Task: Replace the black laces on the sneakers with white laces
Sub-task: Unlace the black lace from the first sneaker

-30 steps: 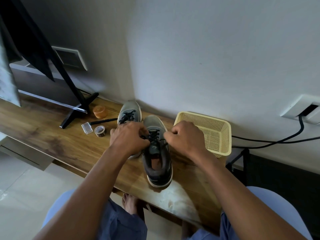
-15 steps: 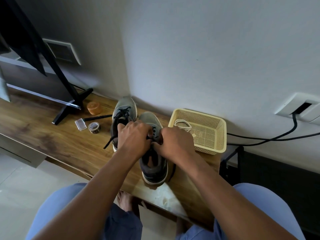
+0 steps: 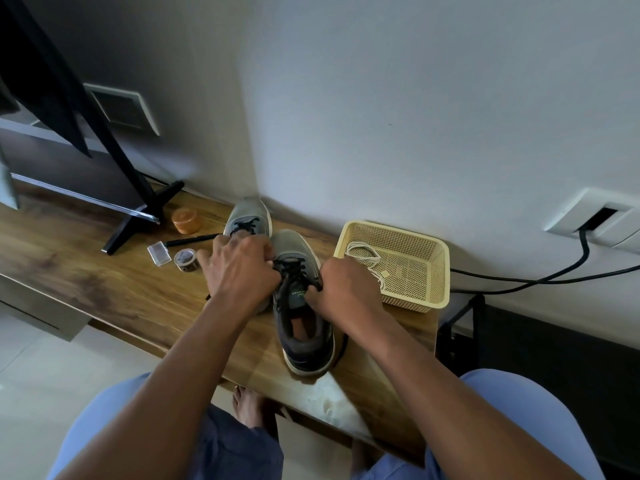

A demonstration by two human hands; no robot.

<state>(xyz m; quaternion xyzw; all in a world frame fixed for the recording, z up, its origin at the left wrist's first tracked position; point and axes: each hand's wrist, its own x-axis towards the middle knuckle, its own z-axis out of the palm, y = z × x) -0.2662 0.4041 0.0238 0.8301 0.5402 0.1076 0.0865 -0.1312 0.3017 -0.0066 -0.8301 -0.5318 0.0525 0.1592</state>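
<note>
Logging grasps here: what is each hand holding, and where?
Both hands, left and right, pinch the black lace at the near sneaker's upper eyelets.

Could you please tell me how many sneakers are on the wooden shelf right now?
2. The nearer sneaker lies between the left hand and the right hand; the farther sneaker lies beside it, toe toward the wall, partly hidden behind the left hand.

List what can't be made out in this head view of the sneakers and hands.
- Left hand: its fingertips curl out of sight, so its exact grip on the black lace is unclear.
- Far sneaker: its rear half is covered by the left hand.
- White laces in the basket: partly behind the right hand; count unclear.
- Tongue label: too small to read.
</note>
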